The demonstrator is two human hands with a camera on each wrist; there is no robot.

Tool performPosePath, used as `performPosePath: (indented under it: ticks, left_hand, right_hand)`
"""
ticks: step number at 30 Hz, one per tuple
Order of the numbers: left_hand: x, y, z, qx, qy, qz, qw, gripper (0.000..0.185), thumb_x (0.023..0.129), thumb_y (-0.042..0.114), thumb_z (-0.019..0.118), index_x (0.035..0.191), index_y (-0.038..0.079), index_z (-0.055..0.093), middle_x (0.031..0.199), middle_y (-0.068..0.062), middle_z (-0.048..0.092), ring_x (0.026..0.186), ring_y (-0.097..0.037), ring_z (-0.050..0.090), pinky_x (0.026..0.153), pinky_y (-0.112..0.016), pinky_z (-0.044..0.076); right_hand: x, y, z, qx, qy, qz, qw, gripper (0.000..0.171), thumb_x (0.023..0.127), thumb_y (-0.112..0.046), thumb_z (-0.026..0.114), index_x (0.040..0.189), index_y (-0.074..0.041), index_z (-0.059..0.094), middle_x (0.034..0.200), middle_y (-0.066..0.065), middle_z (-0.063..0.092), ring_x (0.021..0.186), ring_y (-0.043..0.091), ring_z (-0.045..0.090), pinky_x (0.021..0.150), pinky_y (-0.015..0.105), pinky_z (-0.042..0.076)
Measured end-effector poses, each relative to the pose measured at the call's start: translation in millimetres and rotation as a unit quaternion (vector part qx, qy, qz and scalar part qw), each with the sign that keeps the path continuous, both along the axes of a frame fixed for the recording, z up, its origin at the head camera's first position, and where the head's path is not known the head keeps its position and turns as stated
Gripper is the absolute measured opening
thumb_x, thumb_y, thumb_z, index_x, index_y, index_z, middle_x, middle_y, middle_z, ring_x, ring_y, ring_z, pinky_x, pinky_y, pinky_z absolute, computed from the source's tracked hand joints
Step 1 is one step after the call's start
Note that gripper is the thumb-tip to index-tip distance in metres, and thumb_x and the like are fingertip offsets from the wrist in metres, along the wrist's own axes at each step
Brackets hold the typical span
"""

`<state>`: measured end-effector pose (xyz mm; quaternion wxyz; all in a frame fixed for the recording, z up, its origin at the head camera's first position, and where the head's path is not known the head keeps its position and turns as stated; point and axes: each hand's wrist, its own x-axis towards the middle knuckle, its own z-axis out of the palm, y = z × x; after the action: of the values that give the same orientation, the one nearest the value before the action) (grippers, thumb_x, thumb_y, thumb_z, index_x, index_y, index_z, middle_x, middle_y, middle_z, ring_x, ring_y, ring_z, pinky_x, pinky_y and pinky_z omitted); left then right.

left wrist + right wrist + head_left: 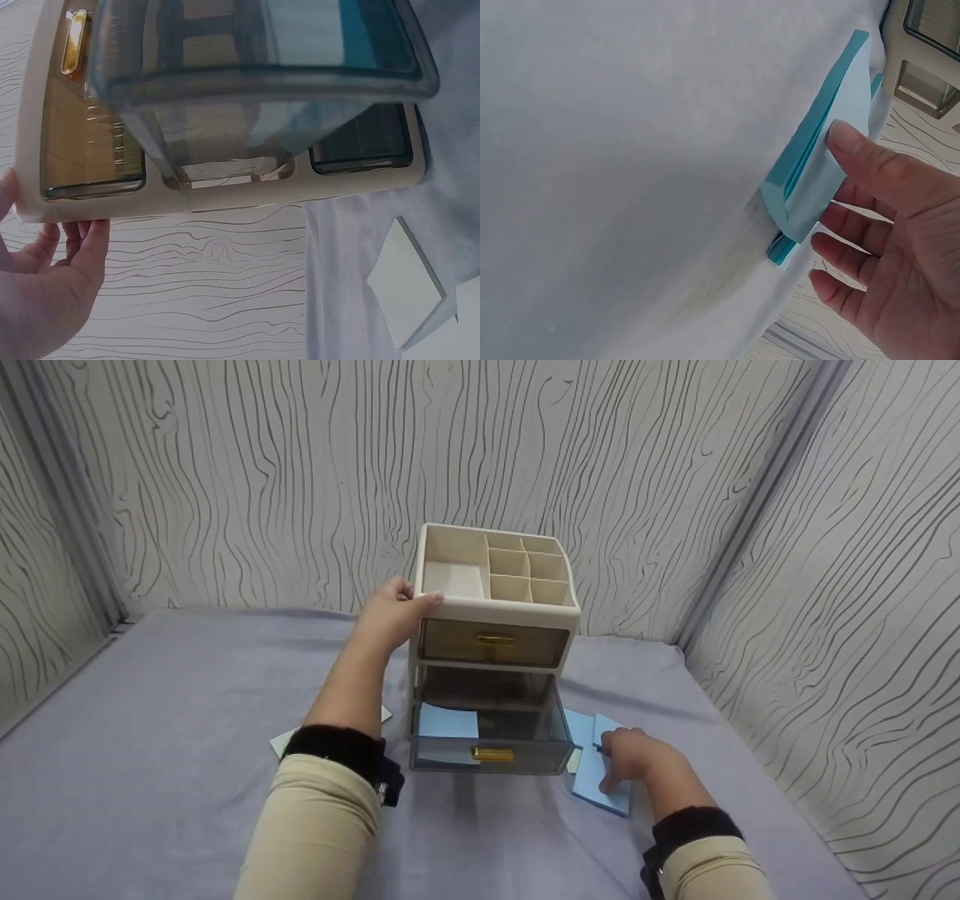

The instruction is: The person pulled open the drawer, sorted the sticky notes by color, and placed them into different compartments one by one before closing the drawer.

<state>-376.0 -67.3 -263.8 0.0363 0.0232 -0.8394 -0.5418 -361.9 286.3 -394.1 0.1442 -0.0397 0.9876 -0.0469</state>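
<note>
A cream desktop drawer organizer [504, 610] stands on the cloth. Its clear grey drawer [525, 755] is pulled out, with a light blue sticky note pad [448, 721] inside at the left. My left hand [394, 611] grips the organizer's upper left edge, thumb over the front rim. To the right of the drawer, my right hand [637, 757] pinches a blue sticky note pad [821, 150], with the thumb on its face and the fingers partly hidden behind it. More blue sticky notes [579, 726] lie under and beside that hand.
Pale, whitish pads [405, 285] lie on the cloth left of the organizer, partly behind my left forearm. The organizer's top has open compartments [510, 564], and the amber upper drawer [493, 643] is closed. A wood-grain patterned wall [262, 472] rises behind.
</note>
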Motion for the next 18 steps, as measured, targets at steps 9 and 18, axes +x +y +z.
performPosePath:
  ticks: [9,18]
  left_hand:
    - [0.1,-1.6,0.2,0.004,0.006,-0.003,1.0000,0.038,0.087,0.041,0.057,0.102,0.008,0.044,0.112,-0.011,0.053,0.100,-0.025,0.047,0.089,-0.041,0.040]
    - [-0.6,-0.2,-0.1,0.004,0.000,0.002,1.0000,0.038,0.086,0.042,0.058,0.100,0.009,0.045,0.112,-0.010,0.053,0.101,-0.026,0.049,0.090,-0.042,0.040]
  right_hand:
    - [-0.4,5.3,7.1,-0.033,-0.008,-0.006,0.999,0.042,0.068,-0.014,0.078,0.104,-0.005,0.059,0.095,0.007,0.060,0.090,0.023,0.055,0.084,0.047,0.044]
    - [3.3,14.6,34.0,-0.048,-0.047,0.045,0.997,0.016,0.072,-0.003,0.069,0.082,-0.010,0.058,0.081,0.001,0.055,0.078,0.020,0.049,0.069,0.037,0.042]
